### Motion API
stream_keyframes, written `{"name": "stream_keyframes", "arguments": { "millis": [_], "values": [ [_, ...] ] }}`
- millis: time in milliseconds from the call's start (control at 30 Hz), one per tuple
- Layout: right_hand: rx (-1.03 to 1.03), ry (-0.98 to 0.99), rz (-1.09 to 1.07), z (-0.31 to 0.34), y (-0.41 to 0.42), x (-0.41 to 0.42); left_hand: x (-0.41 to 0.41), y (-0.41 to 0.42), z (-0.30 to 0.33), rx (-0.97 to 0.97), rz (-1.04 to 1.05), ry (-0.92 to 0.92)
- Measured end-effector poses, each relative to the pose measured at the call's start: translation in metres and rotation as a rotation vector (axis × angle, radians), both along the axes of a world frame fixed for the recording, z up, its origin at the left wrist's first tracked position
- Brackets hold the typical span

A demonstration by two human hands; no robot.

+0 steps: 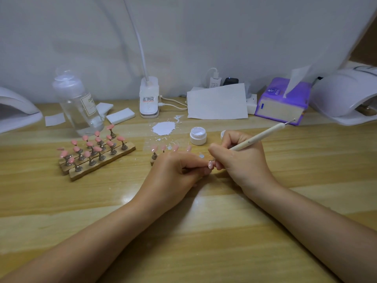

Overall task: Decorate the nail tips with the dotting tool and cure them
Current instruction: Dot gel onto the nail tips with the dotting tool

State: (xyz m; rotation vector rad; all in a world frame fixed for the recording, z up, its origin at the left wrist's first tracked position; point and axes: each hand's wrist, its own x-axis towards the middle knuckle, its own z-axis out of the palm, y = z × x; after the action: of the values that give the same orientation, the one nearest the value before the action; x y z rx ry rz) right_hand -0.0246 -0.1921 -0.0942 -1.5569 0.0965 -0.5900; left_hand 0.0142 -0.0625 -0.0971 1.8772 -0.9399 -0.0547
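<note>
Head view, centre: the left hand [177,168] pinches one pink nail tip [210,164] at its fingertips, low over the table [204,231], probably to steady it for fine work.
Dotting tool: the right hand [242,160] grasps the dotting tool [257,138] like a pen, its lower point touching or just above the held tip; the upper end slants toward the right of the frame.
Paint supply: an open white jar [198,136] and a white smear [163,128] sit just above the hands, within easy reach for reloading.
Waiting tips: a short row [163,149] stands right behind the left hand; a fuller wooden rack of pink tips [95,153] sits at centre left, well apart.
Curing lamps: one [346,97] at the upper right edge, another [16,109] at the left edge.
Open room: bare wood fills the lower frame; the crowded band lies above the hands, so I judge reaching for the jar risks brushing the row.
</note>
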Motion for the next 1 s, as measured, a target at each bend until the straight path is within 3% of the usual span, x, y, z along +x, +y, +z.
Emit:
{"name": "stream_keyframes", "arguments": {
  "millis": [1000],
  "values": [
    [-0.004, 0.000, -0.011, -0.0011, -0.0008, 0.0005, 0.0003, 0.0008, -0.0009, 0.009, 0.011, -0.037]
  ]
}}
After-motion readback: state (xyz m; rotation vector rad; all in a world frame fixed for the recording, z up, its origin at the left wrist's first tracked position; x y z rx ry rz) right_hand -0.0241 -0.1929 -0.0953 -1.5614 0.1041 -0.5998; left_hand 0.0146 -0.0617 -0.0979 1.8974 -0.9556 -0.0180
